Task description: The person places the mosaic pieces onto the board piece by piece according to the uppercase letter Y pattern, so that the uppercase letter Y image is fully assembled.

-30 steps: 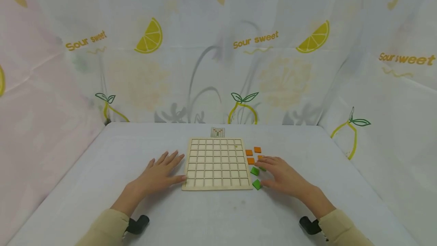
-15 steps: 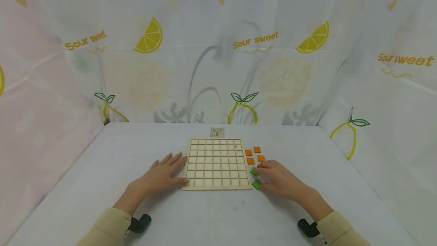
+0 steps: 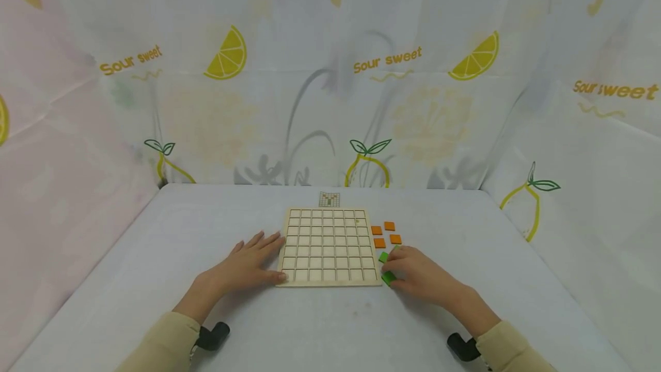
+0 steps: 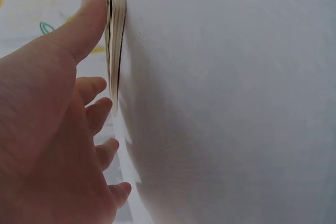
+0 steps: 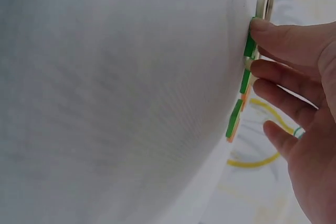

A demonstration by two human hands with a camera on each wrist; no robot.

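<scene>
A pale wooden grid board [image 3: 329, 250] lies flat on the white table. At its left edge rests my left hand [image 3: 245, 266], fingers spread, with the thumb [image 4: 86, 24] on the frame in the left wrist view. To the right of the board, my right hand [image 3: 426, 275] bends over the green tiles. Its thumb and index finger pinch the nearest green square tile [image 5: 250, 40] at opposite edges, low at the table. A second green tile [image 3: 384, 257] lies by the fingertips, and a third [image 3: 396, 248] is partly hidden behind the hand.
Several orange square tiles [image 3: 379, 243] lie beyond the green ones, beside the board's right edge. A small card with a printed grid pattern [image 3: 329, 200] sits behind the board. Lemon-printed cloth [image 3: 330, 102] hangs around the table's back and sides.
My right hand has drawn nearer and to the left, its fingers closing from relaxed to a pinch on the nearest green tile. The left hand has slid slightly right, its thumb onto the board.
</scene>
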